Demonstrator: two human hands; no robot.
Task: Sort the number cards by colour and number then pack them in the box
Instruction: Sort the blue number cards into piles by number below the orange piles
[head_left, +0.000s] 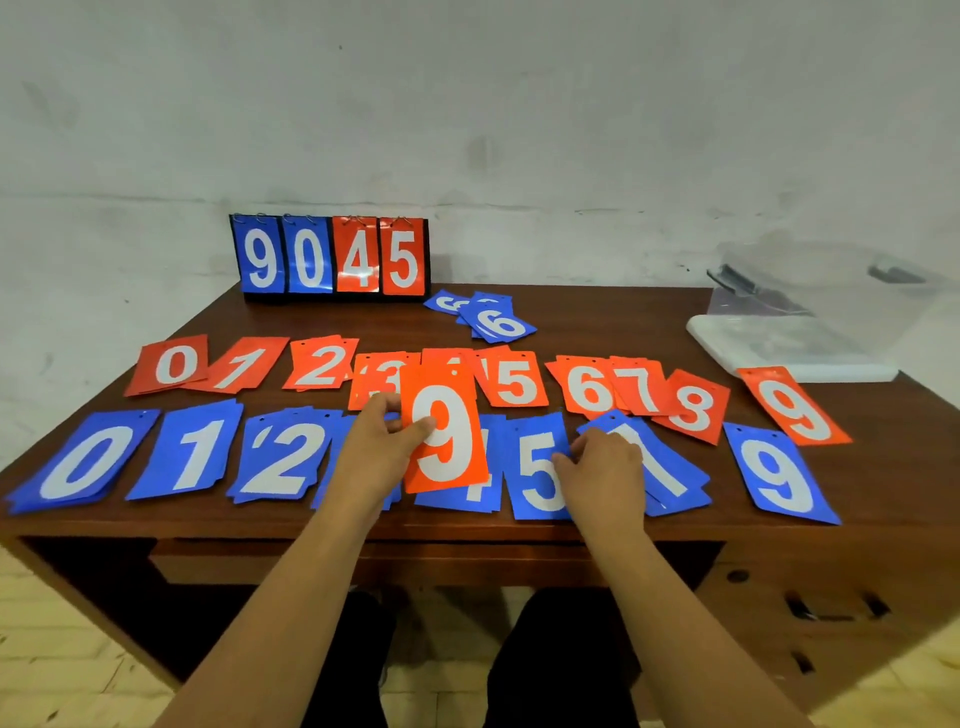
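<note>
1. Grip: left hand (371, 441) pinches red 9 card (447, 431) by its left edge, thumb on the face; card is raised and tilted above the rows. Right hand (605, 467) lies knuckles-up, fingers curled on blue 5 pile (535, 478); blue 7 pile (670, 467) just to its right; cannot tell whether it grips a card or only presses.
2. Prob. dest: red 9 pile (795, 408), far right of left hand, beyond right hand; box (831, 291) w/ lid (789, 348) farther right and behind.
3. Risk A: carry must cross right arm and the red 5–8 piles; a low pass could sweep them and mix nos.; red 8 pile (693, 408) overlaps its neighbour.
4. Risk B: edge pinch on a thin card; may flex or slip, landing on the wrong pile.
5. Risk C: blue row sits near table (883, 493) edge, under the wrists; a dragging right hand could push cards off.
6. Risk D: blue 6 cards (493, 319) lie apart, ahead of both hands; easy to miss.
</note>
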